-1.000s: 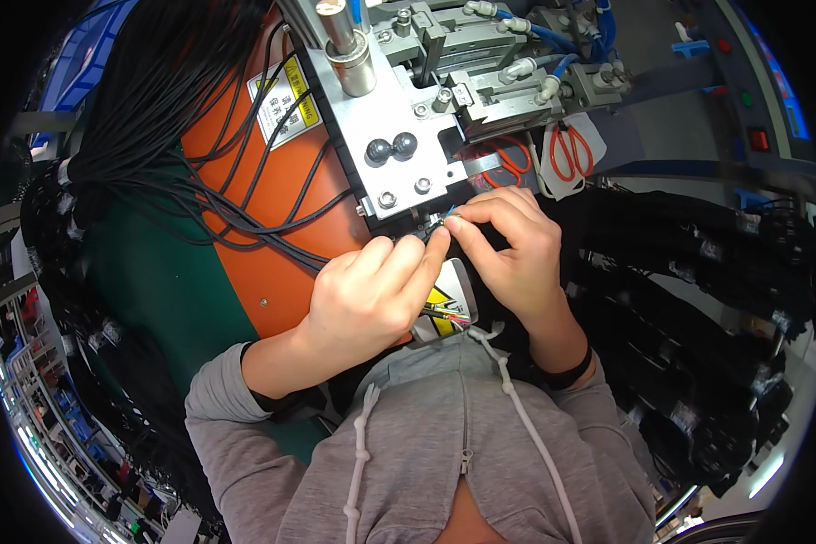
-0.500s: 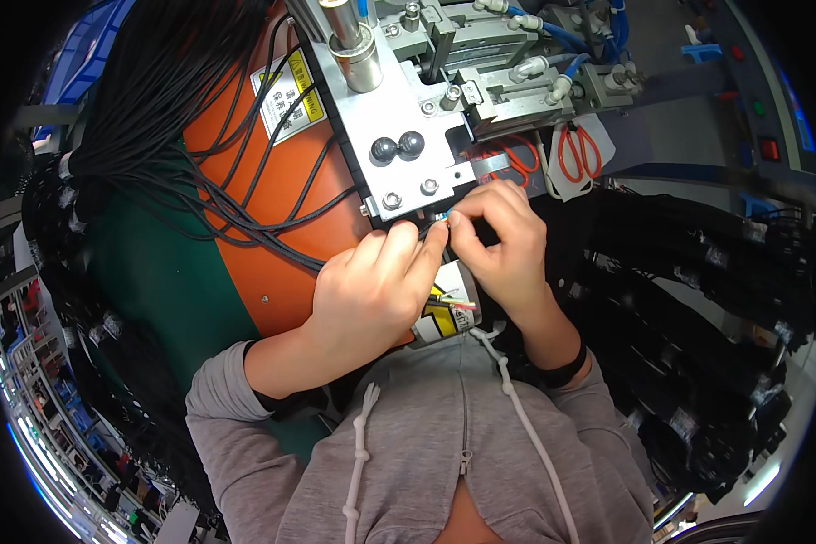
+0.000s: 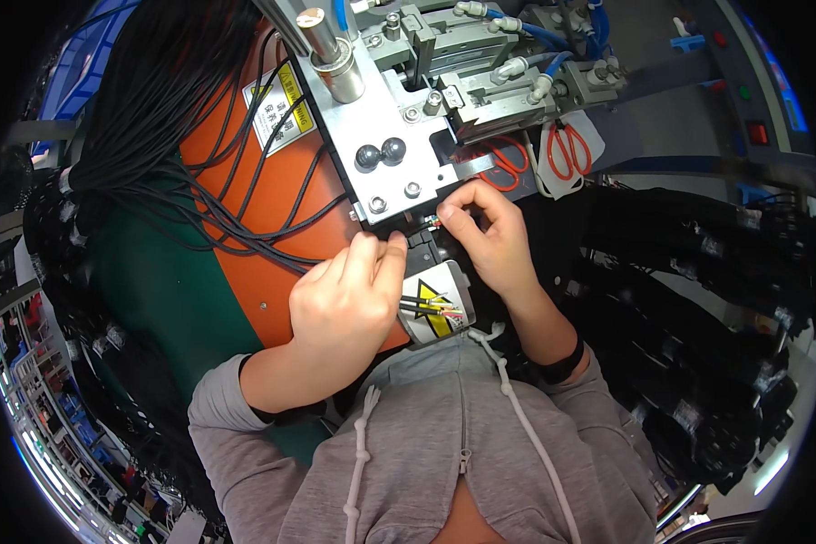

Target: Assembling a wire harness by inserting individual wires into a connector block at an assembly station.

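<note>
My left hand [image 3: 349, 295] is closed round black cables, whose stripped ends [image 3: 435, 306] with thin coloured wires stick out on its right side. Its thumb and index finger press together at the front edge of a metal press fixture [image 3: 394, 186]. Just right of them, my right hand [image 3: 491, 240] pinches the small coloured wire ends [image 3: 432, 221] of a cable lying at that edge. A black block [image 3: 420, 252] shows between the hands, in front of the fixture. The cable's run under my left fingertips is partly hidden.
A large bundle of black cables [image 3: 163, 100] spreads over the orange panel [image 3: 272, 281] at left. Orange-handled scissors [image 3: 568, 152] lie beyond my right hand. Pneumatic cylinders [image 3: 503, 95] with blue hoses stand at the back. More bundled black cables [image 3: 680, 308] hang at right.
My left hand has drawn left and slightly away from my right, uncovering the black block between them. My right hand stays at the wire ends. The view has shifted a little.
</note>
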### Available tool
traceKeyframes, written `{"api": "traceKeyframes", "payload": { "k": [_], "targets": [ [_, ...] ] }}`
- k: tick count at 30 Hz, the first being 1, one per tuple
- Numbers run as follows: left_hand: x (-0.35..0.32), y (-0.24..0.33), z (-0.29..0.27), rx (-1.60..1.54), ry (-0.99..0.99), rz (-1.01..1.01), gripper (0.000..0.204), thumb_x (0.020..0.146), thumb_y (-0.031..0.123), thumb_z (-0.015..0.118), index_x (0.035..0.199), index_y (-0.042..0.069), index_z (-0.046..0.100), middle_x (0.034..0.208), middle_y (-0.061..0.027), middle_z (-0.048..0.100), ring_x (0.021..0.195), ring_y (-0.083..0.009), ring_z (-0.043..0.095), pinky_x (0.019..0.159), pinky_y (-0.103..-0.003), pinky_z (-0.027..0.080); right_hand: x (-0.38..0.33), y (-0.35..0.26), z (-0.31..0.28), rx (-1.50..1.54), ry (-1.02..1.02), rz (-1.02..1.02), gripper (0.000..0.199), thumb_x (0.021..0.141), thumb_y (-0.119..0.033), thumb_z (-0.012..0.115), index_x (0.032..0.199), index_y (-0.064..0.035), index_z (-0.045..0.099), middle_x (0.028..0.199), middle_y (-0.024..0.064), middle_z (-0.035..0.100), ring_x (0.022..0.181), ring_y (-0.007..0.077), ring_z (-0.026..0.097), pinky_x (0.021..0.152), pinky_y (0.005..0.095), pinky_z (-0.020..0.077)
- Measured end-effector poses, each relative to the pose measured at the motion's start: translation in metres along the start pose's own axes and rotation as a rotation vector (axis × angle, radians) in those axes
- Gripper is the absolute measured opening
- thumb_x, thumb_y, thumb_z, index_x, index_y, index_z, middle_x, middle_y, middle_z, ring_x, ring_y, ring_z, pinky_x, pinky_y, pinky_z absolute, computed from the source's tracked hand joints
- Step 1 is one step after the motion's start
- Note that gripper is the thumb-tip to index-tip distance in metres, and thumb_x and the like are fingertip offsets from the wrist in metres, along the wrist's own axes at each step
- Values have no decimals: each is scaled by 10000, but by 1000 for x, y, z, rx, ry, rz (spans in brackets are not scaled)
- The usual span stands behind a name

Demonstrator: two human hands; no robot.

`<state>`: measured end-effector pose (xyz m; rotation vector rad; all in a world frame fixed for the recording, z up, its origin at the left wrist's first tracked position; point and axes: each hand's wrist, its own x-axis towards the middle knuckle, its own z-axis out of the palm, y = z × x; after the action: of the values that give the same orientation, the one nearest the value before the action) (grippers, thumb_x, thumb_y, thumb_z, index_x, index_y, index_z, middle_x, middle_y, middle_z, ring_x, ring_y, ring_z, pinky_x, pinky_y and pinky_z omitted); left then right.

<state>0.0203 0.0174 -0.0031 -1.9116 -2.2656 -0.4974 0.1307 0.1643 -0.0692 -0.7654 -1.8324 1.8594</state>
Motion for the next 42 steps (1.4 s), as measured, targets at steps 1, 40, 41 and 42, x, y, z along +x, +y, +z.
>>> {"api": "traceKeyframes", "payload": {
  "k": [1,40,41,42],
  "targets": [
    [-3,3,-2,56,-41,-33,247,705,86,664,947,40,674,801,0,553,655,-100,580,511,-228,425,1,-3,-2,1,1,-1,92,773,-11,690,811,-7,607,794,56,603,730,155,564,677,257,440],
    [11,-11,7,-408,220,50,210,681,-36,741,854,-14,625,710,-88,533,570,-212,560,476,-312,432,-3,-38,2,156,-92,-319,175,696,80,749,818,23,637,849,103,636,753,175,592,713,289,475],
    [11,-11,7,-418,212,51,213,683,-34,741,860,-15,625,713,-88,533,570,-212,558,476,-314,432,-3,-38,2,157,-93,-317,175,696,80,749,818,23,637,849,103,636,753,175,592,713,289,475],
    [11,-11,7,-428,204,53,217,684,-33,742,866,-16,625,716,-89,532,570,-212,556,477,-316,432,-4,-39,2,17,-53,-405,178,693,77,750,813,17,633,840,96,632,751,175,590,707,287,470]
  ]
}}
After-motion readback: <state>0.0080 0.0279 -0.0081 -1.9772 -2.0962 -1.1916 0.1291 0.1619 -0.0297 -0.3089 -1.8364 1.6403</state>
